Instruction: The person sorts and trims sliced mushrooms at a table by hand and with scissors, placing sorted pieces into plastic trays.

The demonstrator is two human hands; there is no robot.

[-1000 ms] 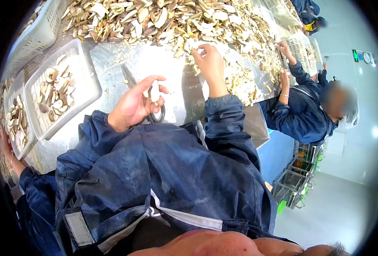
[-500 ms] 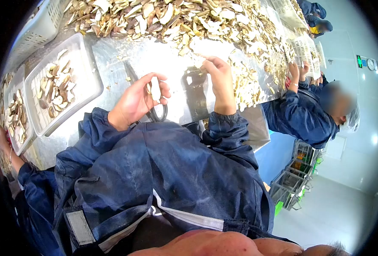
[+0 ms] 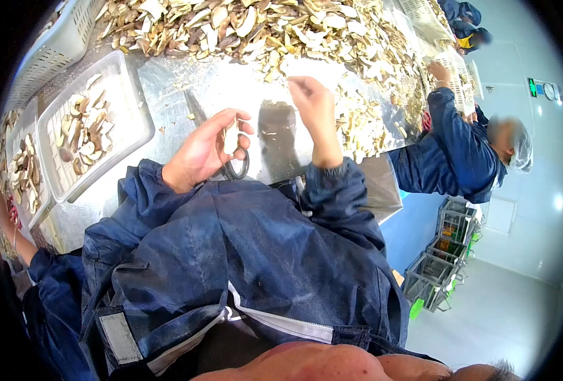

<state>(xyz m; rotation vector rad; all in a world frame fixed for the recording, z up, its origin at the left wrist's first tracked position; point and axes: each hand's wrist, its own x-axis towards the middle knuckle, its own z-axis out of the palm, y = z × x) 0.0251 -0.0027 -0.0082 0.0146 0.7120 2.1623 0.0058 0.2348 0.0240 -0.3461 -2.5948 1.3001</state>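
Observation:
A pale mushroom slice (image 3: pixel 231 136) rests in the curled fingers of my left hand (image 3: pixel 202 152), low over the metal table (image 3: pixel 161 95). Beneath and beside that hand lie scissors (image 3: pixel 238 166), partly hidden by it. My right hand (image 3: pixel 316 114) is raised over the table, thumb and forefinger drawn together; whatever they may pinch is too small to make out. It is nearest to the front edge of the big heap of sliced mushrooms (image 3: pixel 262 32). Smaller pale pieces (image 3: pixel 361 124) lie to its right.
At the left are a clear tray (image 3: pixel 143 124) with slices, a second tray (image 3: pixel 35 219) and a white perforated basket (image 3: pixel 53 66). A co-worker in blue (image 3: pixel 453 152) stands at the right by another basket (image 3: pixel 453 70). Another person's arm (image 3: pixel 18 238) reaches in at far left.
My right hand has moved down from the heap, then slightly up and left. My left hand keeps the slice in almost the same place. The co-worker's arm at the right now reaches towards the baskets.

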